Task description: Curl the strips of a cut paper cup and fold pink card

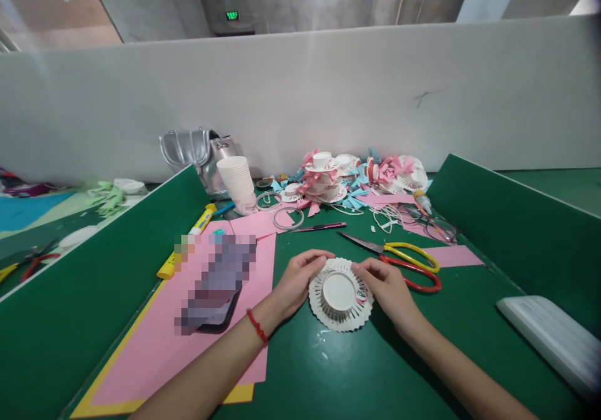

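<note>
A white paper cup (339, 291), its side cut into strips that fan out to a scalloped rim, sits base up just above the green table. My left hand (298, 280) is closed on its upper left edge, thumb and fingers on the rim. On the upper right edge, my right hand (389, 287) pinches the strips near a small patch of red and dark print. Scissors (408, 257) with one yellow and one red handle lie right behind my right hand. To the left, a phone (220, 282), partly blurred out, rests on pink paper (154, 357).
Behind stand stacked paper cups (236, 182) and a pile of cut-cup paper flowers (323, 179). A pen-like tool (322, 226), glasses (434, 223) and white cord (389, 216) lie nearer. Green dividers (516, 220) flank the table; a white ridged object (554, 338) lies at right.
</note>
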A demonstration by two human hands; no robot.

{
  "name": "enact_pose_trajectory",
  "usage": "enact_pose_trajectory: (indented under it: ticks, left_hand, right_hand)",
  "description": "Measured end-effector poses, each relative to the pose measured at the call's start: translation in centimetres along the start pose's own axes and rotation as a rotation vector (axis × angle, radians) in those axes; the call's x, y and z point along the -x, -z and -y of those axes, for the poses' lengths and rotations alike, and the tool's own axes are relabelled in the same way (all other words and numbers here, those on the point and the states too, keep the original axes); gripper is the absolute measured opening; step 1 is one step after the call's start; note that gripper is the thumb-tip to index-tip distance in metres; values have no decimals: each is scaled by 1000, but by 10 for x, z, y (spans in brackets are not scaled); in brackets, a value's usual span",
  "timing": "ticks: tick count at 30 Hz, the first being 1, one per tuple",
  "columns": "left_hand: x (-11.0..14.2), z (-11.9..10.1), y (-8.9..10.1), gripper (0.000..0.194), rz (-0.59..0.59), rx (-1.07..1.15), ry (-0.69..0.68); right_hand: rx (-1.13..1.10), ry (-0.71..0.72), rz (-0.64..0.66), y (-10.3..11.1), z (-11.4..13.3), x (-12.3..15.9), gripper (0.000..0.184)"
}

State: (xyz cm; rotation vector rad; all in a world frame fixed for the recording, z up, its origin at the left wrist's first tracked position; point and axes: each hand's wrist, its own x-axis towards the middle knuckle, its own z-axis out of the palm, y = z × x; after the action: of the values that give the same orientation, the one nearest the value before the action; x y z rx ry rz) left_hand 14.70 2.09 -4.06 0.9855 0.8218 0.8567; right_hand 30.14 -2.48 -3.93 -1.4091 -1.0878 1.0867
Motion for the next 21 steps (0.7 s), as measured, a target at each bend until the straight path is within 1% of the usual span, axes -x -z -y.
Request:
enact_pose_trajectory:
  ticks: [2,4,7,9,11,13,15,17,19,21]
  left_hand:
    - [1,-1,-1,21,-25,-27,-21]
    - [2,-1,-2,21,-80,-109,-83]
    - [3,-1,-1,16,-223,-329,-239]
    - [4,0,1,15,-329,-465,-335]
    - [5,0,3,18,-425,-581,-414]
    - [7,1,3,23,-458,-713,-487]
    - [10,3,2,33,-399,-871,-526]
    - [12,7,0,47,-281,-1048,-494]
    - [13,12,-3,60,-173,-1221,-438]
    - [14,18,-5,65,-109,-1356,-417]
  right_hand:
    - [-7,12,-7,0,-2,-1,32]
    - [-17,21,-34,0,-4,-2,33]
    - [-34,5,-82,2,-8,-4,34]
    - [-13,-4,-76,3,-10,-5,35]
    - [94,34,-69,5,-11,-7,37]
    - [297,165,-115,7,-13,-9,37]
    - [504,354,-165,7,-16,-10,33]
    - [645,510,-143,6,-19,-11,33]
    - [738,581,-56,4,-24,-10,39]
    - [817,593,38,2,-29,-10,44]
